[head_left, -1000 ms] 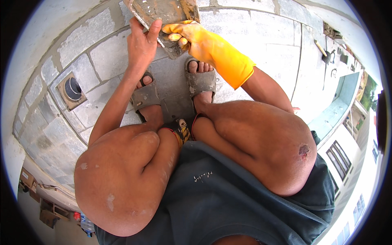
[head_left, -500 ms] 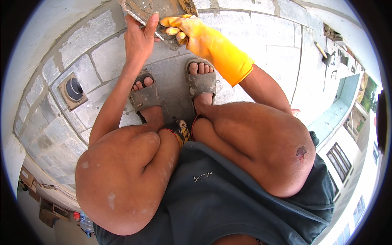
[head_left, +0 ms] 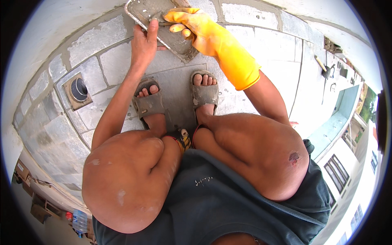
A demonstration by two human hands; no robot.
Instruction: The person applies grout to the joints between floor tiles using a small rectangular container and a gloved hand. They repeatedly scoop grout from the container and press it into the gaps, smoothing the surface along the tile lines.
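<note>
Many grey slabs [head_left: 118, 65], white wall [head_left: 65, 24] — left fingers [head_left: 152, 30] clamping tray [head_left: 173, 50], right fingers [head_left: 177, 27] — hold unclear

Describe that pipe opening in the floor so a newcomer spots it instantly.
On the pale grey tiled floor, look left of the bare left hand and lower. There, a square cut-out holds the pipe opening, its round, dark mouth unlike the flat tiles around it.
</note>
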